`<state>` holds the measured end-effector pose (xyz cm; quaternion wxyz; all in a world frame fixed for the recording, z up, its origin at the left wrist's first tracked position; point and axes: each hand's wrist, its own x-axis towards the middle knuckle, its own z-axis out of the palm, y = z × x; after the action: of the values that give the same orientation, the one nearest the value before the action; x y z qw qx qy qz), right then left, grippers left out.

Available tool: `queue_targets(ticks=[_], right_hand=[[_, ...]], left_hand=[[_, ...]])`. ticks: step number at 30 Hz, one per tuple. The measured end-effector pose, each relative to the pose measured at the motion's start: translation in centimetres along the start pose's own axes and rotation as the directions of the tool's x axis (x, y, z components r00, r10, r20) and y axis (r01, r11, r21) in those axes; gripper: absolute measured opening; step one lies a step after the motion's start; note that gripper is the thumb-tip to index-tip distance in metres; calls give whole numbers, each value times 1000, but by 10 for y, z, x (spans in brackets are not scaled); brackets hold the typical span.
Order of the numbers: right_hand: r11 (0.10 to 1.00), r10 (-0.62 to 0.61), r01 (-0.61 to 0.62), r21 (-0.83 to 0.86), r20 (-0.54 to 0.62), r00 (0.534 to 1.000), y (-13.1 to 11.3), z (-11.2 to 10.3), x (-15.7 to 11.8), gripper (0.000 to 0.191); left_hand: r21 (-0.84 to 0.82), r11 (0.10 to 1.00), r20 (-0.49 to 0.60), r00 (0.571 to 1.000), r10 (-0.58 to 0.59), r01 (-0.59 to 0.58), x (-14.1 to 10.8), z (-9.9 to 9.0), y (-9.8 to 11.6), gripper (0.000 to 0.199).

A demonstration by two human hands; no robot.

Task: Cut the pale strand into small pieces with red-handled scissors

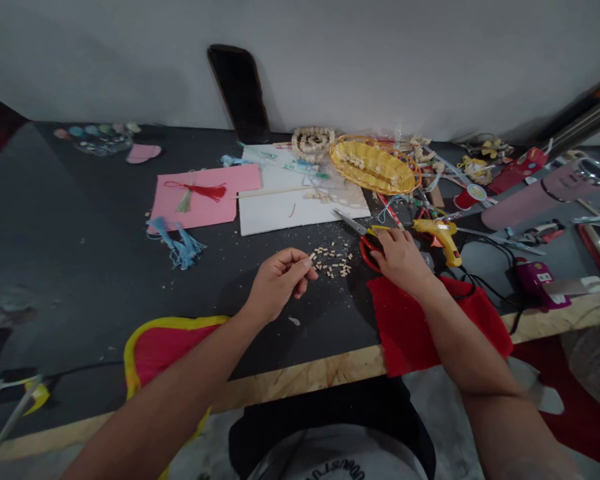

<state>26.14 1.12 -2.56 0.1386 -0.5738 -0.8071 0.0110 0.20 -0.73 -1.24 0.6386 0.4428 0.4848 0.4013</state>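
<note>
My left hand (285, 279) is closed in a pinch on a small pale stick piece (313, 257), at the left edge of a scatter of similar short cut pieces (337, 263) on the dark table. My right hand (403, 257) lies over the red and yellow handles of a pair of scissors (353, 223), its fingers curled on them. The blades point up and left, toward a white board (270, 219). Part of the handles is hidden under the fingers. Below the right wrist lies a red cloth (400, 327).
A yellow glue gun (437, 233) lies right of my right hand. Behind are a woven basket (360, 167) and a leaning phone (240, 93). Blue tassels (180, 250) and a pink sheet (220, 210) lie left; a pink bottle (525, 200) lies right.
</note>
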Motion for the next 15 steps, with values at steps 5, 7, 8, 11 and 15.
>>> queue_targets(ticks=[5, 7, 8, 11, 15], right_hand=[[999, 31, -31, 17, 10, 999, 0, -2, 2, 40], [997, 78, -78, 28, -4, 997, -4, -8, 3, 40], [993, 106, -105, 57, -21, 994, -6, -12, 3, 40], [953, 170, -138, 271, -100, 980, -15, -19, 2, 45], [817, 60, -22, 577, -47, 997, -29, -24, -2, 64]], left_hand=[[-21, 1000, 27, 1000, -9, 10, 0, -1, -2, 18], [-20, 1000, 30, 1000, 7, -7, 0, -1, -3, 20], [-25, 1000, 32, 999, 17, -16, 0, -1, -4, 20], [-62, 998, 27, 999, 33, -31, 0, -2, -3, 21], [-162, 985, -22, 998, 54, -57, 1, -3, 0, 24]])
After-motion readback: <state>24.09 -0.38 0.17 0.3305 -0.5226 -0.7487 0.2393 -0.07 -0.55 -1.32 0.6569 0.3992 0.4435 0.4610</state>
